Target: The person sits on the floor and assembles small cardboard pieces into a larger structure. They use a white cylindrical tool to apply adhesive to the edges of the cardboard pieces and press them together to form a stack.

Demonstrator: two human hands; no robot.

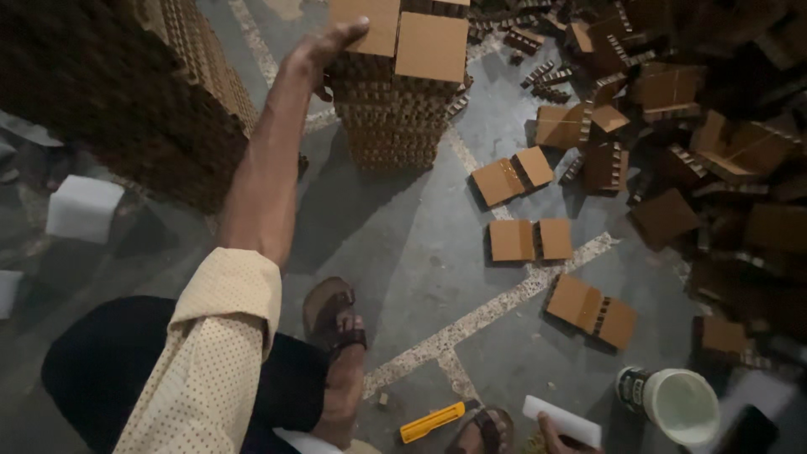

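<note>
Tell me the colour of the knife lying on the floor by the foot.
Yellow; the knife shows best in the head view.

The left hand (324,49) rests on top of a tall stack of cardboard pieces (395,109) on the floor (403,252). To the right of the stack lie flat folded cardboard pairs (530,240), and further right a big heap of them (714,126). Near the person's feet lie a knife (431,422) and, to its right, a cup (672,403). The right hand (559,439) is between them.

Left arm stretched forward, left hand (324,46) flat with fingers extended; right hand (556,437) low, fingers curled.
</note>
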